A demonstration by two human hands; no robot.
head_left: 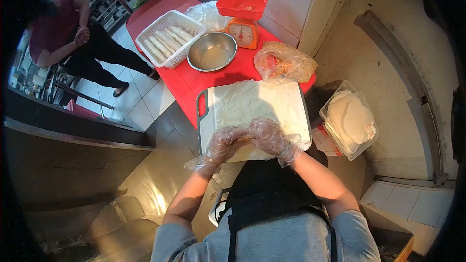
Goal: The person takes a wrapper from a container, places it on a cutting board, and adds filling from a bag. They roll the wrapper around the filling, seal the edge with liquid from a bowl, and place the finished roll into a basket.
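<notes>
My left hand [224, 144] and my right hand [270, 137], both in clear plastic gloves, meet over the near edge of a white cutting board [206, 125] with a grey handle. Their fingers are curled together around a small strip of brownish filling [244, 138], mostly hidden by the gloves. Beneath and beyond them a thin pale wrapper sheet [238, 102] lies flat on the board. Behind the board a plastic bag of orange-brown filling [284, 63] lies open at the right, and a steel bowl [212, 52] with a little liquid stands to its left.
A white basket [145, 33] holding several pale rolls [167, 43] stands on the red table [187, 85]. An orange kitchen scale [242, 31] with a red pan is at the back. A tub of round wrappers [350, 116] sits low right. Another person [73, 34] stands at left.
</notes>
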